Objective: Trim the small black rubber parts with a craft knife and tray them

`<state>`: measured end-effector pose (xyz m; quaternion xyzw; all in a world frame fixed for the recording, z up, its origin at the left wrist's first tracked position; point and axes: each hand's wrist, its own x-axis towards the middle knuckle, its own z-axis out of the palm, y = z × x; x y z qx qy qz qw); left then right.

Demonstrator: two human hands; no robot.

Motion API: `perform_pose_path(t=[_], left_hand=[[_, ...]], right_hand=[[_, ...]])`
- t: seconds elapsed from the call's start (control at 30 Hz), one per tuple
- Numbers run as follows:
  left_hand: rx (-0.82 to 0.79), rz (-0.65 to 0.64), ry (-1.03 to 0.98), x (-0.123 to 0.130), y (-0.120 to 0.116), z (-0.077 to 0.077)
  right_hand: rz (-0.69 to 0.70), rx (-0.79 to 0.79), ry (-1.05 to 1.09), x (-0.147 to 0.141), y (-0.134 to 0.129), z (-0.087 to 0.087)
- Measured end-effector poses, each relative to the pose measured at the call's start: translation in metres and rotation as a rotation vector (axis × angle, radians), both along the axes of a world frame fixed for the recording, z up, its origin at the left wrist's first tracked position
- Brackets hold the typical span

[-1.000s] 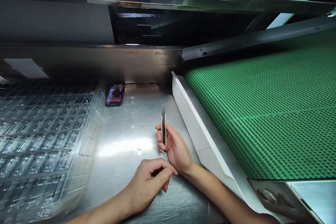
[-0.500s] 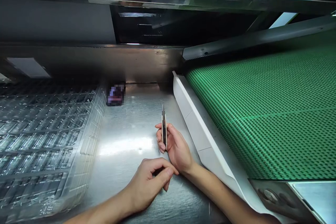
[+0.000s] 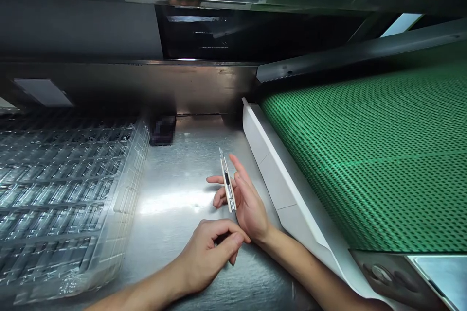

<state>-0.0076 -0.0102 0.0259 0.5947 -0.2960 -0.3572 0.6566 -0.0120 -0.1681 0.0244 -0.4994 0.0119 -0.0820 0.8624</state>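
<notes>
In my right hand (image 3: 251, 206) lies a slim utility knife (image 3: 227, 183), a snap-off cutter with a pale handle and its narrow blade pointing up and away from me. The thumb side rests against the handle, while the index finger and another finger stretch out from it. My left hand (image 3: 215, 252) is loosely curled just below, its fingertips by my right wrist. No object shows between the left fingers and thumb. Both hands are over a brushed metal work surface (image 3: 164, 233).
Clear plastic trays (image 3: 120, 204) with molded compartments stand on the left. A dark, blurred-out object (image 3: 162, 131) lies by their back corner. To the right, a white raised guard (image 3: 268, 155) borders a green perforated conveyor belt (image 3: 383, 155). A metal ledge (image 3: 204, 85) runs across the back.
The utility knife has tilted left and rolled within my right hand, whose fingers have opened outward. My left hand stays almost where it was. The blurred object's surface has gone dark.
</notes>
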Motion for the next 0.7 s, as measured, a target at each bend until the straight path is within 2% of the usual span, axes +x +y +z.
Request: perform_pose_path(t=[0.43, 0.6, 0.7], left_hand=[[0.018, 0.011, 0.038, -0.003, -0.002, 0.003], [0.021, 0.026, 0.047, -0.006, -0.007, -0.005], [-0.031, 0.012, 0.036, -0.004, -0.009, -0.016]], right_hand=[[0.043, 0.021, 0.004, -0.003, -0.001, 0.005], [0.017, -0.209, 0.069, -0.008, -0.005, 0.004], [-0.024, -0.364, 0.138, -0.014, -0.016, -0.007]])
